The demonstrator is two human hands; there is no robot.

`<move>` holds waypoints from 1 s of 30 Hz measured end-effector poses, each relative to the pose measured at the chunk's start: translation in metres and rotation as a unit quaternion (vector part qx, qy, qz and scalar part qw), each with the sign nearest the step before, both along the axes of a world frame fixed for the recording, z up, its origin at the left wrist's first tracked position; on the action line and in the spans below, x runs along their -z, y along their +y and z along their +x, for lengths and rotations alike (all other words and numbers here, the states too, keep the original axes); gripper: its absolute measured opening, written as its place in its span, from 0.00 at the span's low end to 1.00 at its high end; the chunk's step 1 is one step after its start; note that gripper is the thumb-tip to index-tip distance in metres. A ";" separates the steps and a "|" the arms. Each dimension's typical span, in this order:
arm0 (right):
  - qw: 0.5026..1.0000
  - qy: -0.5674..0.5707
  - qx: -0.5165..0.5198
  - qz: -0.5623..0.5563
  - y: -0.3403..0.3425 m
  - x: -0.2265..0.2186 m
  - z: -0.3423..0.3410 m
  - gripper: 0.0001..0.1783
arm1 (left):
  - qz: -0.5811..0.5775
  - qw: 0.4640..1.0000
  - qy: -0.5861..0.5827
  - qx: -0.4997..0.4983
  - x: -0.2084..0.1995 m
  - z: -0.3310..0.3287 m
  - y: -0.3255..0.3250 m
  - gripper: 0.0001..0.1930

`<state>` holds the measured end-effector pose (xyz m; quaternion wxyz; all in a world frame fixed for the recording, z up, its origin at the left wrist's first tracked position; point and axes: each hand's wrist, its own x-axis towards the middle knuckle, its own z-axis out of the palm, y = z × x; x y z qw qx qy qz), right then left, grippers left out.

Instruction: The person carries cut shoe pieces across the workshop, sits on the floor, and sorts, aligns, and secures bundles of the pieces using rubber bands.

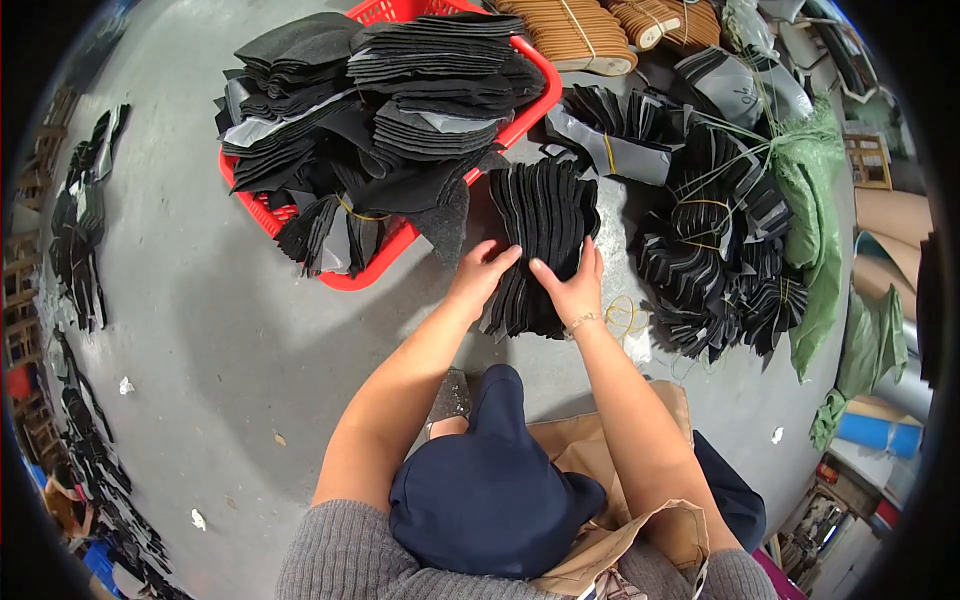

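Observation:
A thick stack of black felt-like cut pieces (545,215) stands on edge in front of me, its layers showing as wavy ridges. My left hand (480,280) presses on its left side, thumb on the near face. Against the right side lies my right hand (573,287), its thumb pointing inward over the layers. Between them the two hands clasp the stack; some fingertips are hidden behind it. Just left of it is a red plastic basket (375,268) heaped with black and grey stacks (430,55). A thin yellow band (625,315) lies loose by my right wrist.
Tied black bundles (700,240) crowd the floor at the right, beside a green sack (815,230). Brown banded bundles (570,35) sit at the top. More black pieces (80,220) line the far left, and paper scraps (198,519) dot the grey floor.

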<state>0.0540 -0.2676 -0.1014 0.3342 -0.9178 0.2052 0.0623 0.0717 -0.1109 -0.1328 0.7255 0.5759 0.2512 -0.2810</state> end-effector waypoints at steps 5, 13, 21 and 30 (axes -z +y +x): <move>0.997 0.063 0.017 -0.051 0.018 -0.014 0.026 0.68 | -0.006 0.999 0.033 -0.024 -0.005 0.004 -0.002 0.35; 0.998 0.052 -0.002 -0.021 0.009 -0.006 0.028 0.68 | -0.047 0.997 0.041 -0.042 -0.001 0.001 -0.001 0.27; 0.999 0.051 0.001 0.015 0.003 -0.001 0.026 0.68 | -0.047 0.999 -0.016 -0.013 -0.001 -0.002 0.001 0.18; 0.999 0.045 -0.002 0.009 0.000 -0.001 0.027 0.68 | -0.035 0.998 0.021 -0.047 0.004 -0.003 -0.004 0.23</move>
